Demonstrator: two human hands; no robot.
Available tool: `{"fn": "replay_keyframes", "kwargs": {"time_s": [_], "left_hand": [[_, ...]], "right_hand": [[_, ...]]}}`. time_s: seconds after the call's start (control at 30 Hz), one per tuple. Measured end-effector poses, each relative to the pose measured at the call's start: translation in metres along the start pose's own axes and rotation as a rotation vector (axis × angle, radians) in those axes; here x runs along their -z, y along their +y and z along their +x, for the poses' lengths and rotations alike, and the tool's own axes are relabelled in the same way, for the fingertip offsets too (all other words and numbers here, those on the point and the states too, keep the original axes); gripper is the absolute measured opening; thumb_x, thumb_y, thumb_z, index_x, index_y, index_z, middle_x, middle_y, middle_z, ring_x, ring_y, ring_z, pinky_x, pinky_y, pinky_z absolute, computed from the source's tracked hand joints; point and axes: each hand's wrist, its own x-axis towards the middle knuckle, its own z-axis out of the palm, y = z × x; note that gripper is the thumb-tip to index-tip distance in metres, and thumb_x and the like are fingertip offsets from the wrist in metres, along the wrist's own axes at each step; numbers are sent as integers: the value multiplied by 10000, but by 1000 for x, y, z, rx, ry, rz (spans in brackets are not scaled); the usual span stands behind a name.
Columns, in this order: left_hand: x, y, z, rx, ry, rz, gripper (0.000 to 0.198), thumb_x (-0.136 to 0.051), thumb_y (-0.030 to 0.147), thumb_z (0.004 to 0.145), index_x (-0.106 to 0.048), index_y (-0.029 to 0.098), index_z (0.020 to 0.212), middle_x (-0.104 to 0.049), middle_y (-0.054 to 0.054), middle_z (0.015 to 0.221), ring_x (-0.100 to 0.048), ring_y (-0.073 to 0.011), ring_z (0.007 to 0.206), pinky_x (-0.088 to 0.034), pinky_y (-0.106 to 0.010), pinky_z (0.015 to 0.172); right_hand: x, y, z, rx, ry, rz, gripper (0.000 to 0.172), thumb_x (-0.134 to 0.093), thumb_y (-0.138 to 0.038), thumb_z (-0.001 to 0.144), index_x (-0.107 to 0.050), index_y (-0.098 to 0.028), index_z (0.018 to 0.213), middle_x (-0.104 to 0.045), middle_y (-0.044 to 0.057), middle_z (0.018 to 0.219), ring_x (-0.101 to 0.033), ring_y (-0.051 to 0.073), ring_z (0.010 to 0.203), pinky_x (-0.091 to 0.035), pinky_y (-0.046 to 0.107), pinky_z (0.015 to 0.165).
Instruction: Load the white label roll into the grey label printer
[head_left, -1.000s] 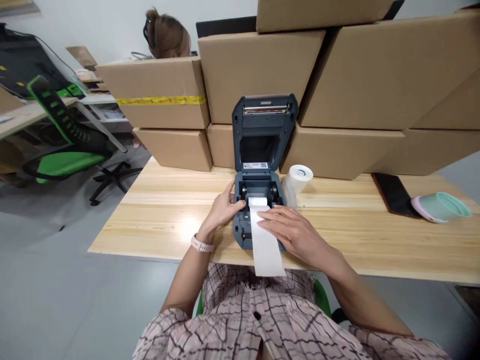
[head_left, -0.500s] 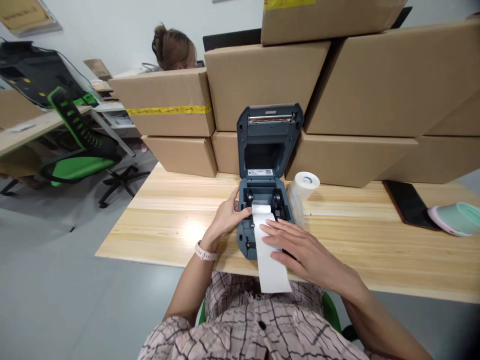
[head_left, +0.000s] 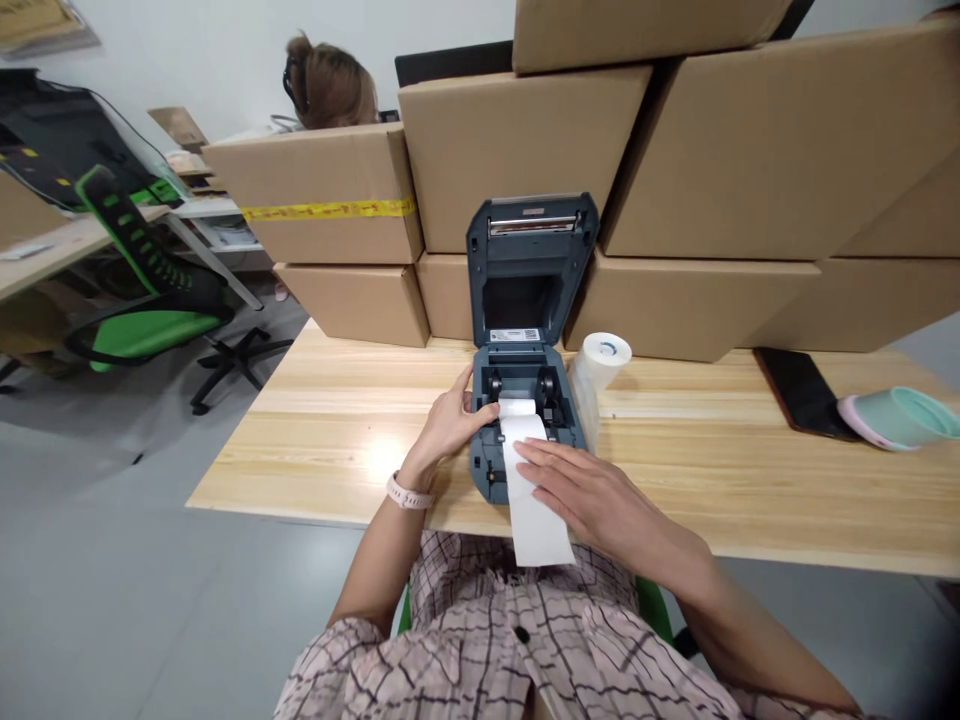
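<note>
A dark grey label printer stands on the wooden table with its lid raised. Inside sits a white label roll, and a white label strip runs from it over the printer's front, past the table edge. My left hand grips the printer's left side, thumb over the rim near the roll and fingers along the outside, partly hidden. My right hand lies flat on the strip with its fingers stretched out, pressing against the paper. Close by the printer's right side stands a spare white roll, with clear wrapping beside it.
Cardboard boxes are stacked along the back of the table. To the right lie a black phone and a mint-green cup. A green office chair is at left, and a person's head shows behind the boxes.
My right hand's fingers have drawn closer together and shifted slightly on the label strip. My left hand keeps its place on the printer. The whole view has tilted a little.
</note>
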Motion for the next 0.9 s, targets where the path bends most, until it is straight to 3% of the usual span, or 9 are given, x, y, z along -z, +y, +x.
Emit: {"fn": "replay_keyframes", "kwargs": {"time_s": [0.17, 0.57, 0.67, 0.77, 0.83, 0.9], "left_hand": [[0, 1, -1, -4, 3, -14, 824, -716, 511, 854, -427, 229, 1572, -552, 56, 679, -496, -139, 612, -338, -247, 594], [-2, 8, -4, 12, 31, -67, 821, -732, 500, 829, -464, 198, 1544, -663, 25, 760, -560, -147, 659, -399, -245, 646], [-2, 12, -6, 21, 50, -22, 779, -719, 512, 845, -496, 199, 1522, -637, 28, 741, -548, -148, 656, -386, -251, 651], [-3, 16, -17, 47, 81, 34, 825, -682, 550, 879, -429, 184, 1574, -566, 42, 702, -528, -155, 665, -359, -261, 647], [-6, 17, -30, 63, 123, 39, 876, -647, 561, 909, -334, 159, 1621, -503, 55, 685, -501, -153, 666, -344, -268, 648], [-11, 16, -47, 73, 165, -25, 884, -612, 557, 941, -264, 153, 1646, -457, 64, 688, -470, -143, 660, -338, -272, 650]], "right_hand": [[-9, -8, -7, -33, -45, -58, 360, -445, -146, 1059, -574, -119, 1395, -564, 168, 1536, -511, 271, 1462, -537, 492, 1155], [-19, -26, -6, -158, 17, -32, 375, -508, -238, 1044, -582, -94, 1383, -564, 204, 1526, -503, 305, 1466, -518, 533, 1153], [-14, -27, -8, -182, -13, 16, 431, -560, -330, 1033, -587, -116, 1406, -542, 199, 1547, -487, 322, 1476, -497, 560, 1163], [7, -14, -7, -139, -38, 166, 416, -568, -413, 1034, -612, -228, 1404, -595, 115, 1517, -566, 285, 1413, -546, 537, 1118], [28, 12, 4, -137, 123, 247, 358, -548, -411, 1048, -627, -299, 1379, -669, 58, 1436, -642, 241, 1326, -576, 489, 1089], [50, 50, 28, -232, 474, 223, 350, -565, -409, 1044, -635, -289, 1364, -702, 69, 1383, -653, 238, 1307, -547, 476, 1121]]}}
